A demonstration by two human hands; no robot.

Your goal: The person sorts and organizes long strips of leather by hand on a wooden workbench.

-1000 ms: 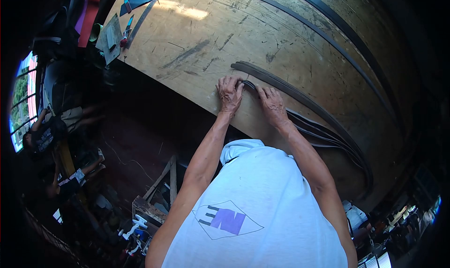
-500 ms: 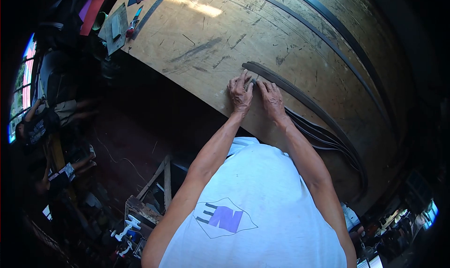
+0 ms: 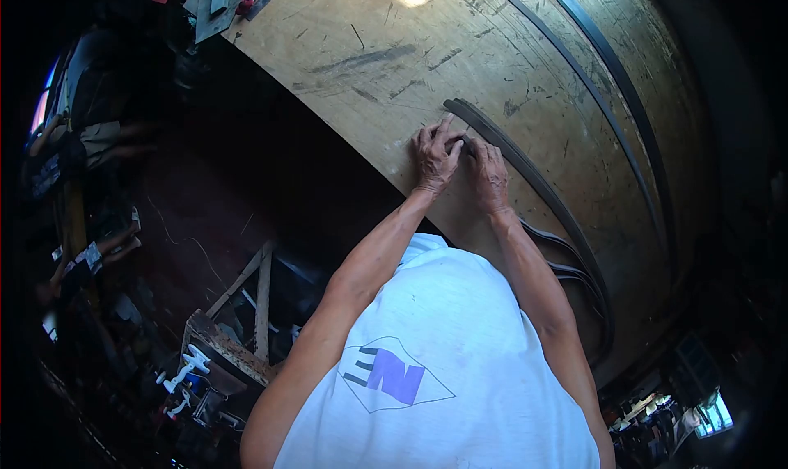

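My left hand [image 3: 436,153] and my right hand [image 3: 489,173] are close together on the wooden table [image 3: 369,100]. Their bent fingers close on the dark end of a thin strip [image 3: 465,146]. Just beyond the fingertips lies a stack of long dark strips [image 3: 525,164], curving down to the right. Several thinner wavy strips [image 3: 566,269] run out from under my right forearm. How firmly each hand pinches is partly hidden by the fingers.
Two long dark strips [image 3: 603,112] [image 3: 620,54] curve along the far side of the table. A flat plate [image 3: 215,8] and a red-handled tool [image 3: 245,6] lie at its upper left corner. Other people [image 3: 103,141] are at the far left, beside a wooden frame [image 3: 263,305] below.
The view has shifted, so the table and strips appear displaced. My fingers have drawn closer around the strip end, and my left fingers are more curled.
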